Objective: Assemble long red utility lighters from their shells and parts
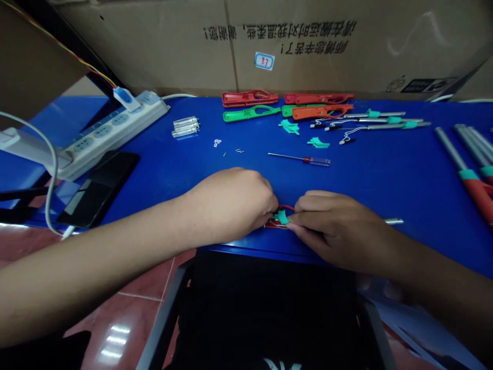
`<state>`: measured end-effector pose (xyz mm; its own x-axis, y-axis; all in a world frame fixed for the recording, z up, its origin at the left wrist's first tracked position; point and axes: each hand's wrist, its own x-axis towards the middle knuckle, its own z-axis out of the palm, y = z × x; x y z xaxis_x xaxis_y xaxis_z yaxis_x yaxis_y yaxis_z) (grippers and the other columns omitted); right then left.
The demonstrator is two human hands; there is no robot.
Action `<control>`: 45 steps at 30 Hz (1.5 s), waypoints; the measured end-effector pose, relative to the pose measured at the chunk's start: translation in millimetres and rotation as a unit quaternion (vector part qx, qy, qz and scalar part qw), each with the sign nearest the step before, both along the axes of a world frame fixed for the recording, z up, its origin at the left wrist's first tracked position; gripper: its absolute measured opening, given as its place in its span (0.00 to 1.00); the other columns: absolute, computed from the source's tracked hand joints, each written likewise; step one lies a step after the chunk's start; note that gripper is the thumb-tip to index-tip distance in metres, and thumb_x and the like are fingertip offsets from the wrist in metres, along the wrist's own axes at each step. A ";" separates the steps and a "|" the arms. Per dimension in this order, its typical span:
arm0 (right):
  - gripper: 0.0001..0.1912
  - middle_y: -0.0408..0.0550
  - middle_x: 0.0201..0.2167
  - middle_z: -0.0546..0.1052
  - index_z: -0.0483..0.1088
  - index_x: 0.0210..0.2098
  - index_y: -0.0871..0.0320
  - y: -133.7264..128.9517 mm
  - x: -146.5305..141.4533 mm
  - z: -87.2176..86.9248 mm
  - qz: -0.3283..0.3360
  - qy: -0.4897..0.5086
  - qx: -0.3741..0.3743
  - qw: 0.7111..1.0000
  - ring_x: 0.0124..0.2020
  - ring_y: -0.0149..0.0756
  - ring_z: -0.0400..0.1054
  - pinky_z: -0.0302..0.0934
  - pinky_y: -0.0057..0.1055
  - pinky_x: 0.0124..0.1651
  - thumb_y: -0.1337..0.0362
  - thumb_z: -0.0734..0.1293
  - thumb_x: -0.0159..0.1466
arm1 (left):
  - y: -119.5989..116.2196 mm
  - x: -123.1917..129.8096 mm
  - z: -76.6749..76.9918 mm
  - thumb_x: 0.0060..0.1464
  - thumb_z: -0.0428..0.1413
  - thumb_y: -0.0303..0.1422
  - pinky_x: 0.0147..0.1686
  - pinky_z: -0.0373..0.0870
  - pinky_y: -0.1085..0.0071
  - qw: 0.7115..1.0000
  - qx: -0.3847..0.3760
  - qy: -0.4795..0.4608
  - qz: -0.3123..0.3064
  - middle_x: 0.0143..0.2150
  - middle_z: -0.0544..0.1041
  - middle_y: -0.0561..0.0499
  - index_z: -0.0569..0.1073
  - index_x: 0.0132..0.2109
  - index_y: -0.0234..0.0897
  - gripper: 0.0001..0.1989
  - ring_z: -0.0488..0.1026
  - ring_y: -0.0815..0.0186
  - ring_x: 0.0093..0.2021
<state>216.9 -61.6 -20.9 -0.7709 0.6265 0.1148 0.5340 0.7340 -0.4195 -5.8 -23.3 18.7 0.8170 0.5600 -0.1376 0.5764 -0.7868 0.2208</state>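
Note:
My left hand (239, 205) is closed over the left end of a red lighter handle half (275, 224) near the table's front edge; its fingertips are mostly hidden. A small teal trigger piece (282, 217) sits at the handle half, between my two hands. The thumb and forefinger of my right hand (335, 221) are closed on the trigger's right side. Thin pale wires show beside it. A metal rod end (394, 221) sticks out past my right hand.
Behind my hands lie a screwdriver (308, 160), tiny screws (239, 150), clear cylinders (185, 127), teal triggers (288, 127) and red handle halves (250, 97). Metal lighter tubes (396, 125) with wires lie right. A power strip (115, 126) and phone (100, 187) are left; a cardboard box (173, 51) stands behind.

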 end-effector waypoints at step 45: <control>0.12 0.48 0.29 0.74 0.77 0.32 0.60 1.5 -2.4 -11.7 -0.010 0.051 0.030 0.998 0.33 0.37 0.66 0.58 0.35 0.39 0.68 0.62 0.68 | 3.2 13.0 -2.4 0.46 0.61 0.30 0.26 0.61 0.73 0.986 -0.107 -0.005 0.126 0.28 0.79 0.57 0.78 0.37 0.41 0.08 0.74 0.67 0.29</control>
<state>214.5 -60.1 -32.6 -0.7406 0.6312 0.2305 0.5053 0.7492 -0.4282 7.2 -20.1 16.3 0.6581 0.7044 -0.2661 0.7441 -0.5543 0.3729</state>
